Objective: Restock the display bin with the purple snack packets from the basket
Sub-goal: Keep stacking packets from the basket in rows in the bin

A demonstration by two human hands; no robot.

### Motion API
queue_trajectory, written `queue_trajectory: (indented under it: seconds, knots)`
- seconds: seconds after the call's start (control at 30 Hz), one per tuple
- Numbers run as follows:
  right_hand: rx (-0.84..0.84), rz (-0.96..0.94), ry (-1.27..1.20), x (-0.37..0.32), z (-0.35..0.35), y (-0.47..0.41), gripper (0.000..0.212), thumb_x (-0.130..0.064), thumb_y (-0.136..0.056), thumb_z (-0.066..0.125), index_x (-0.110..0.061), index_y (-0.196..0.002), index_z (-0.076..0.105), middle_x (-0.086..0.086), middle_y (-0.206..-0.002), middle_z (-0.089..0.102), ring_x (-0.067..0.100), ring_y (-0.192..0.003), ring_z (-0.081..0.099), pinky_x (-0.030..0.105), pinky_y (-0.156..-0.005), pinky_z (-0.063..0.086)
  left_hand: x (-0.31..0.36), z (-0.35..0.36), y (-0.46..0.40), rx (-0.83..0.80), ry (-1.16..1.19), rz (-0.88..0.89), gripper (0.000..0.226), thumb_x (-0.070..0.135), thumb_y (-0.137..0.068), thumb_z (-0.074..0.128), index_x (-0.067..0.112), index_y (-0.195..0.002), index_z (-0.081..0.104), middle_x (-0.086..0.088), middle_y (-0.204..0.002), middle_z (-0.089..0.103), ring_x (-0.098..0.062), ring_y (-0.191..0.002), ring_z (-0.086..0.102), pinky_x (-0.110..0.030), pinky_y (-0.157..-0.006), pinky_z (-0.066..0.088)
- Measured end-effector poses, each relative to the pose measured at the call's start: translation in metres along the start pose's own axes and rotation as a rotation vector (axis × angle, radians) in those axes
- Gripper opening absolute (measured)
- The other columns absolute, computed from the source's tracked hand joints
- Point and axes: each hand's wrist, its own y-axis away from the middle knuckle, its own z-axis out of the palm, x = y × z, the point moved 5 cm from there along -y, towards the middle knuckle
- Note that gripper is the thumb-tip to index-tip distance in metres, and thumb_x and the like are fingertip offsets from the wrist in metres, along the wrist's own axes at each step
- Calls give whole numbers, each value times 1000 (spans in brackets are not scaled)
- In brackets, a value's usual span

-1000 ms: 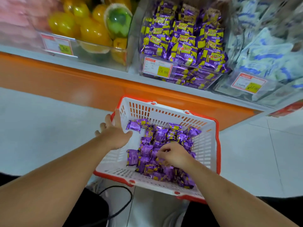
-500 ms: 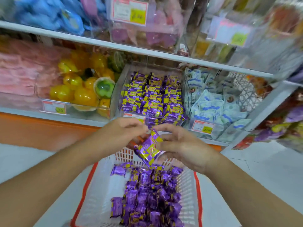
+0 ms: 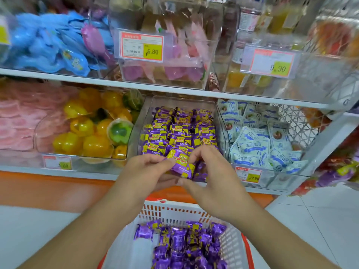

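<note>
A purple snack packet [image 3: 181,165] with yellow print is pinched between both hands just in front of the display bin's front edge: the left hand [image 3: 149,171] pinches its left end with thumb and fingertips, and the right hand [image 3: 208,169] curls its fingers round its right end. Behind it, the clear display bin [image 3: 144,121] on the lower shelf [image 3: 93,172] holds rows of the same purple packets, filled nearly to its front wall. Below the hands, the white basket [image 3: 174,210] with a red rim holds a loose heap of purple packets [image 3: 182,245]. Left of the display bin, a clear bin [image 3: 38,133] holds yellow jelly cups [image 3: 91,142] and one green cup. To its right, another bin holds white-and-blue packets [image 3: 258,140]. On the upper shelf, bins hold blue, pink and yellow goods behind price tags [image 3: 141,46].
</note>
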Motion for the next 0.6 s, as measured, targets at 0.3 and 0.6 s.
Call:
queue_trajectory:
  seconds: [0.3,0.6]
  knots:
    - [116,33,150,25,11,-93,27,-24,-88,74,-25,-106,54,-11,-101,56,15,-97,52,26,-79,36,61,-21,-54,294,-981,748,28,36,-96,65,25,-122,63,9,-117,64,-6,-111,55,-25,-93,42]
    - [32,191,452,80,59,-234,27,-29,-95,65,-19,-120,63,9,-125,66,34,-120,58,37,-97,48,27,-47,-114,139,-1340,658,74,63,-99,10,28,-165,8,12,-171,9,-7,-157,-2,-33,-128,3]
